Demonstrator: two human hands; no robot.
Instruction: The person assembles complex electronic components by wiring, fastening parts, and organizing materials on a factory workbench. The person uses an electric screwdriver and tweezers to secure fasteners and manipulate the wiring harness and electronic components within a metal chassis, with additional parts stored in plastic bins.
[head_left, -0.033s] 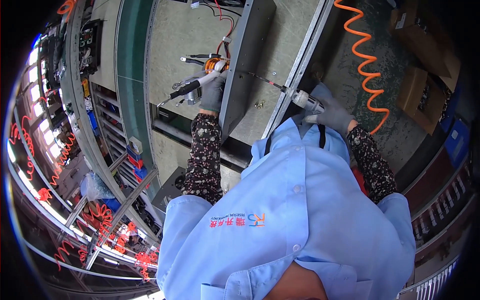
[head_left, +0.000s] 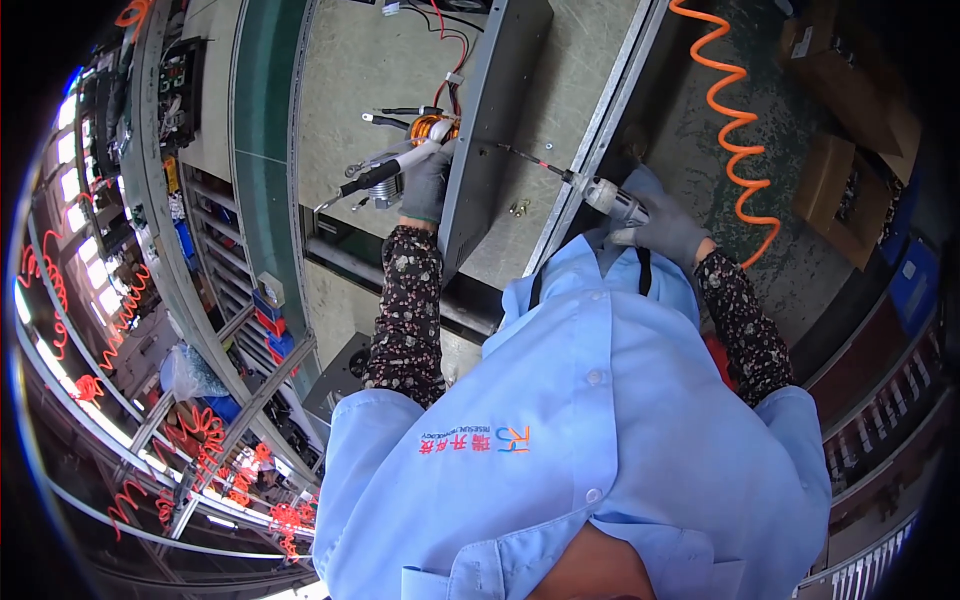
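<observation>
Gloved fingers [head_left: 430, 180] of left hand [head_left: 428, 188] clamp grey metal panel [head_left: 490, 130]; right hand [head_left: 665, 228] grips pneumatic screwdriver [head_left: 610, 200], bit tip prob. on panel's face. Panel upright on bench, could tip w/ push.

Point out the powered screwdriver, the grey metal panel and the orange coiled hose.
powered screwdriver [head_left: 612, 200], head view, on its silver body just ahead of the right hand.
grey metal panel [head_left: 492, 130], head view, on its flat grey face.
orange coiled hose [head_left: 735, 120], head view, on a middle loop.
</observation>
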